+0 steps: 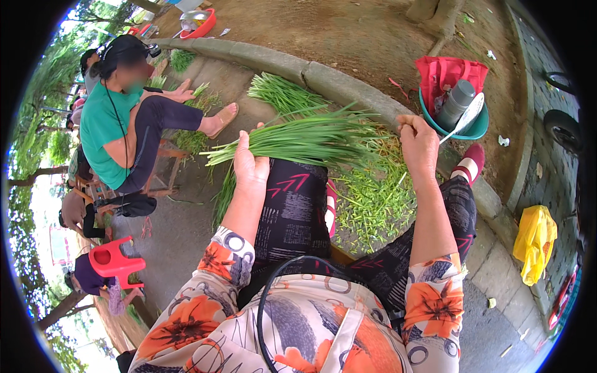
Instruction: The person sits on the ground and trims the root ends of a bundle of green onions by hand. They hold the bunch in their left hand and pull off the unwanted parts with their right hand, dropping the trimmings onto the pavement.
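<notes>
My left hand (252, 163) grips a loose bundle of long green garlic chives (303, 140) near its pale stem ends. The leaves fan out to the right, above my left knee. Apart from the bundle, my right hand (418, 144) is raised on the right with its fingers curled in; nothing shows between them. Beneath it, yellow-green trimmings (378, 205) litter the ground between my feet. A larger pile of chives (284, 95) lies on the pavement against the stone kerb (345, 84). More chives (226, 196) hang or lie beside my left leg, partly hidden.
A teal basin (480, 128) on the right holds a red bag (450, 74), a grey flask (457, 105) and a white long-handled utensil. A yellow plastic bag (535, 242) lies farther right. At left, a person in green (107, 130) sits on a wooden stool; a red plastic stool (119, 263) stands behind.
</notes>
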`<state>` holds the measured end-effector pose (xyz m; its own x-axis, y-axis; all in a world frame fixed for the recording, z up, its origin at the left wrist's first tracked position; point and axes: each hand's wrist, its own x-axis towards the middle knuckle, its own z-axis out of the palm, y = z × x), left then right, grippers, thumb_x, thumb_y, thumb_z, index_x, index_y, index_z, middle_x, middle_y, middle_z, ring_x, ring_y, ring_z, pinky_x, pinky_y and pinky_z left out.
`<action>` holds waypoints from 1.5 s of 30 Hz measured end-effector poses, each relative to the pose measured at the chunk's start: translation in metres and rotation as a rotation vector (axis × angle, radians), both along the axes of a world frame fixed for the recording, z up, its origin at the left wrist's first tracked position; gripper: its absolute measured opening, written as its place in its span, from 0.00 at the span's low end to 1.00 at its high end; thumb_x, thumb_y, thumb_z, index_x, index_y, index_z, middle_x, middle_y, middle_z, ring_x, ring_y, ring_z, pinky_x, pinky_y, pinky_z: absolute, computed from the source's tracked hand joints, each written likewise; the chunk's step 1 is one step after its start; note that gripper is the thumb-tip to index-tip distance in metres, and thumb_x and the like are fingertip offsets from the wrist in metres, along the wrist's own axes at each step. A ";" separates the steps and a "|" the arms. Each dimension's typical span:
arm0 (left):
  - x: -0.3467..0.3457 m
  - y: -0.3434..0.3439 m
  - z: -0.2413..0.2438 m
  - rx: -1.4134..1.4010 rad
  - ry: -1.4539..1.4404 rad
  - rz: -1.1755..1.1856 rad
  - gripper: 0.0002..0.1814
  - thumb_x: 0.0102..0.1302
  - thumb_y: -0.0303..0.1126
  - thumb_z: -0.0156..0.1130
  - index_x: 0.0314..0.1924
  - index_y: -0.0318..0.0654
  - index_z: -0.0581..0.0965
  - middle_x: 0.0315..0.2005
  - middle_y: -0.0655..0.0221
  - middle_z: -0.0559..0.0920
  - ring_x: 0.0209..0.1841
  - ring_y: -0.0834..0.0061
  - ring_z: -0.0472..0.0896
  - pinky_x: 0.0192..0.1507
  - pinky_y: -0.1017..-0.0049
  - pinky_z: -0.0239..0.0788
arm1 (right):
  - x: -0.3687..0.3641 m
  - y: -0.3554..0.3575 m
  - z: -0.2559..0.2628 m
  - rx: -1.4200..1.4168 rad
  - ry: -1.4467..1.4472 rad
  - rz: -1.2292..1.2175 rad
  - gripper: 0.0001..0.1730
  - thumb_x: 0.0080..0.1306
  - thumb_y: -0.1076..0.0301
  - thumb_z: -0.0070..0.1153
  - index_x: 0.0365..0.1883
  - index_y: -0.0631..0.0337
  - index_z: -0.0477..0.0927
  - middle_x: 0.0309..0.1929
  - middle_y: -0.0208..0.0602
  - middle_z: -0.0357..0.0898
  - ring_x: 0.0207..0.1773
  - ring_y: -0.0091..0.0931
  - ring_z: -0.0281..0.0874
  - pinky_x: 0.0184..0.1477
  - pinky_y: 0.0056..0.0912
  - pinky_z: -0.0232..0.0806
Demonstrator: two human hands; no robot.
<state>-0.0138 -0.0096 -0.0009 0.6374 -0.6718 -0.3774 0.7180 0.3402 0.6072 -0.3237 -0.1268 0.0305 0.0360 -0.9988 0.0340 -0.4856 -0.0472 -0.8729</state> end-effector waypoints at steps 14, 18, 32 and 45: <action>-0.021 -0.006 0.011 0.016 0.019 0.036 0.09 0.64 0.30 0.61 0.40 0.38 0.71 0.34 0.64 0.77 0.42 0.62 0.81 0.45 0.65 0.77 | 0.035 0.019 -0.016 0.018 0.152 0.306 0.11 0.58 0.65 0.57 0.35 0.61 0.81 0.33 0.42 0.80 0.34 0.35 0.78 0.41 0.36 0.69; -0.023 -0.004 0.014 0.007 -0.018 0.033 0.07 0.62 0.29 0.63 0.37 0.40 0.73 0.33 0.63 0.79 0.42 0.62 0.81 0.44 0.65 0.77 | 0.037 0.020 -0.013 0.088 0.133 0.323 0.09 0.60 0.67 0.53 0.32 0.63 0.80 0.29 0.44 0.80 0.32 0.36 0.78 0.39 0.36 0.69; -0.021 -0.005 0.014 0.003 -0.010 -0.002 0.08 0.64 0.28 0.60 0.40 0.37 0.70 0.35 0.62 0.77 0.46 0.59 0.79 0.49 0.62 0.75 | 0.030 0.013 -0.030 0.068 0.195 0.401 0.12 0.62 0.64 0.51 0.36 0.62 0.81 0.38 0.47 0.80 0.44 0.42 0.77 0.48 0.41 0.67; -0.032 -0.004 0.026 0.010 -0.134 -0.070 0.07 0.60 0.26 0.64 0.36 0.38 0.74 0.32 0.65 0.79 0.41 0.64 0.81 0.45 0.67 0.76 | 0.027 0.011 -0.023 0.082 0.129 0.299 0.10 0.56 0.66 0.53 0.31 0.63 0.81 0.26 0.43 0.80 0.29 0.35 0.78 0.37 0.34 0.69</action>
